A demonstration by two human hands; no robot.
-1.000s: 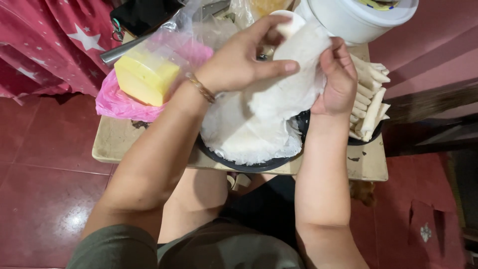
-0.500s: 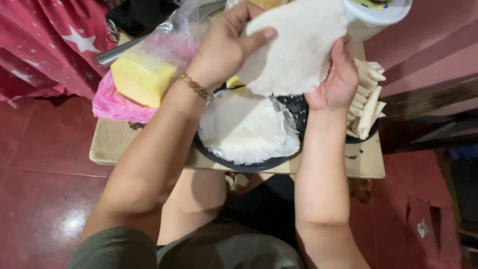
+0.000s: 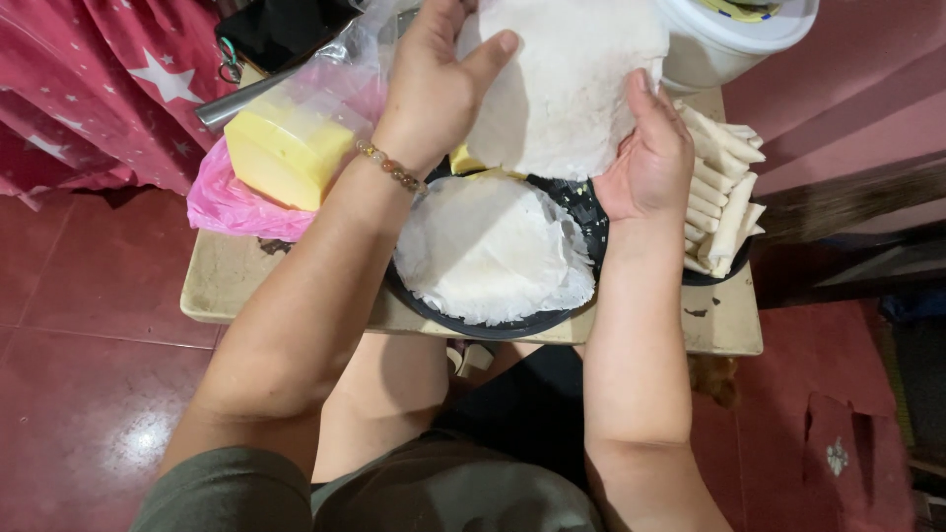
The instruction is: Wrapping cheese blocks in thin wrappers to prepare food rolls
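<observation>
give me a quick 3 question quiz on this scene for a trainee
1. True or false: both hands hold the lifted white wrapper sheet.
2. Multiple choice: the yellow block lies
A. on the black plate
B. in a clear plastic bag on the pink bag
C. in the white bucket
3. Fill in: the finished rolls are piled beside the person's ____ hand.

Key
1. True: the left hand pinches one edge and the right hand supports the other.
2. B: it sits on the pink bag, apart from the black plate and the white bucket.
3. Right.
</observation>
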